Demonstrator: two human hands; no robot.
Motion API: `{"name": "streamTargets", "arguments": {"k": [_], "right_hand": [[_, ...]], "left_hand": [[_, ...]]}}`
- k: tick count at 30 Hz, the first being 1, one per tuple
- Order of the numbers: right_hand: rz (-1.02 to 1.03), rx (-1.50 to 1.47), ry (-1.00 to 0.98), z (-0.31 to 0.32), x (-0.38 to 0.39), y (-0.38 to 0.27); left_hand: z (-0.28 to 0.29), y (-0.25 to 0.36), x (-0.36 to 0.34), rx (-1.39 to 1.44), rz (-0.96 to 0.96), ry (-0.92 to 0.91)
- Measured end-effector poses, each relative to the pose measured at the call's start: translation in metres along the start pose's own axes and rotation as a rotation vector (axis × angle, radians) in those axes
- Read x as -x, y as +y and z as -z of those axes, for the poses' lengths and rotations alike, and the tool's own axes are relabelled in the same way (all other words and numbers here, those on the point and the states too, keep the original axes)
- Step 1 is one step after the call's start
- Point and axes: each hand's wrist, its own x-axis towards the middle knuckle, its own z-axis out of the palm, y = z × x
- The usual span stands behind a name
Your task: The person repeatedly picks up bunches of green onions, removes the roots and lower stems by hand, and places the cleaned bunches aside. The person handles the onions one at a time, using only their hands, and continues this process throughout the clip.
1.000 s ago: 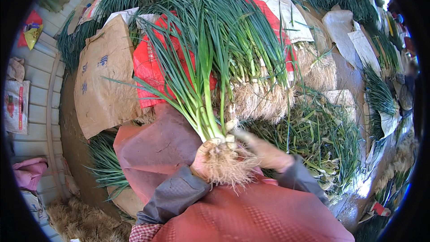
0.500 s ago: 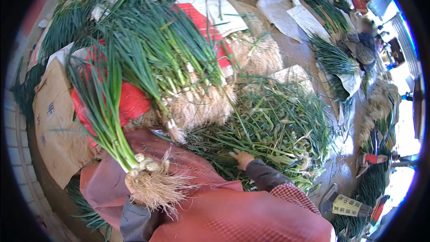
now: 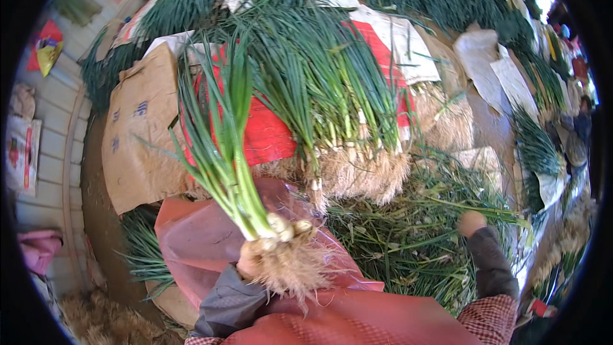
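My left hand (image 3: 248,263) is closed around the root end of a small bunch of green onions (image 3: 246,195). The bunch leans over my lap, its long green leaves reaching up and to the left. Pale bulbs and a shaggy mass of roots stick out beside the hand. My right hand (image 3: 472,222) is over the right part of a heap of loose onion leaves (image 3: 415,243). Long green leaves run close past it, but its blurred fingers do not show whether it holds any.
Ahead lies a row of green onions (image 3: 345,102) on red sheeting (image 3: 271,131), roots toward me. A brown sack (image 3: 142,131) covers the left side. More onions (image 3: 175,16) and white sacks (image 3: 482,57) lie farther back. A pale panelled wall (image 3: 54,108) stands left.
The view has swung left. My right hand has moved rightward across the leaf heap, and its spread fingers no longer show. My left hand still holds the onion bunch.
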Motion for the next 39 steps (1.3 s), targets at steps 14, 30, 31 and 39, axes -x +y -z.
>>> {"name": "streamTargets", "arguments": {"k": [14,30,31,39], "right_hand": [[0.699,-1.425,-0.037,0.255,0.049,-0.272],[0.615,-1.521,0.17,0.267,0.07,-0.308],[0.702,-1.408,0.231,0.272,0.063,-0.314],[0.789,-1.813,-0.146,0.221,0.089,-0.277]], "left_hand": [[0.02,-0.024,-0.014,-0.247,0.112,0.273],[0.033,-0.023,-0.004,0.021,0.227,0.086],[0.031,-0.022,-0.003,0.007,0.241,0.092],[0.026,-0.028,-0.003,-0.043,0.176,0.262]]}}
